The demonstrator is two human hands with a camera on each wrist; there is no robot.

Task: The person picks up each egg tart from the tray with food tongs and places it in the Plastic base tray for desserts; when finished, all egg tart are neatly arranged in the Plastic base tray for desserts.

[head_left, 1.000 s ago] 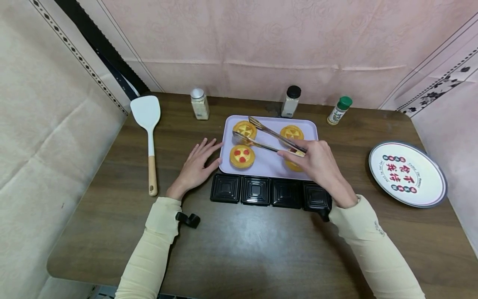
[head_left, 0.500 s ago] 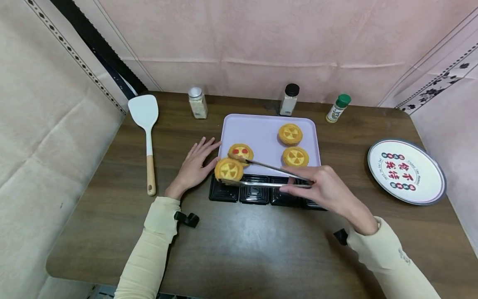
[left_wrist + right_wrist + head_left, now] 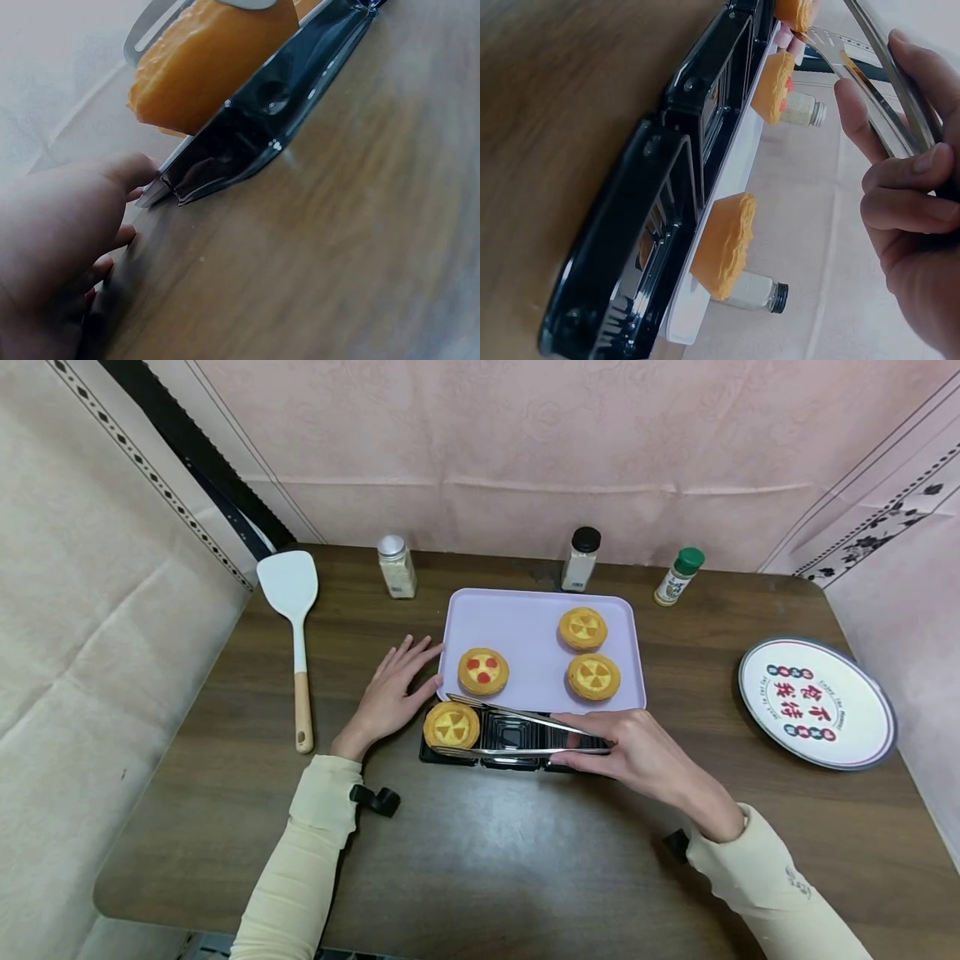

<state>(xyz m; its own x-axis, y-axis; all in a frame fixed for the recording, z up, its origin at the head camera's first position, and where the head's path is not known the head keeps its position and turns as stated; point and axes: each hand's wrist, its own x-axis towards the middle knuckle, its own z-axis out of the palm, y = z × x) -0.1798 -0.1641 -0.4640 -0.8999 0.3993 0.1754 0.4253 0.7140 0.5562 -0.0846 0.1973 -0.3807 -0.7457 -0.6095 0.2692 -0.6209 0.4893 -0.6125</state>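
Observation:
My right hand (image 3: pixel 630 749) holds metal tongs (image 3: pixel 885 82), their two arms reaching left around a yellow tart (image 3: pixel 452 725). That tart sits at the leftmost compartment of the black tray (image 3: pixel 513 737); in the left wrist view it shows at the tray's top edge. My left hand (image 3: pixel 392 693) lies with spread fingers beside the lilac tray (image 3: pixel 536 610), fingertips at its left edge. On the lilac tray are a tart with red dots (image 3: pixel 483 671) at the left and two yellow-topped tarts, one behind (image 3: pixel 582 628) and one in front (image 3: pixel 593 677), at the right.
A white spatula (image 3: pixel 298 635) with a wooden handle lies at the left. Along the back stand a silver-capped jar (image 3: pixel 397 568), a black-capped jar (image 3: pixel 581 562) and a green-capped bottle (image 3: pixel 678 577). A round white plate (image 3: pixel 817 704) is at the right.
The tongs have carried the back-left yellow tart forward, off the lilac tray and down to the leftmost black compartment. My left hand has stayed at the tray's edge.

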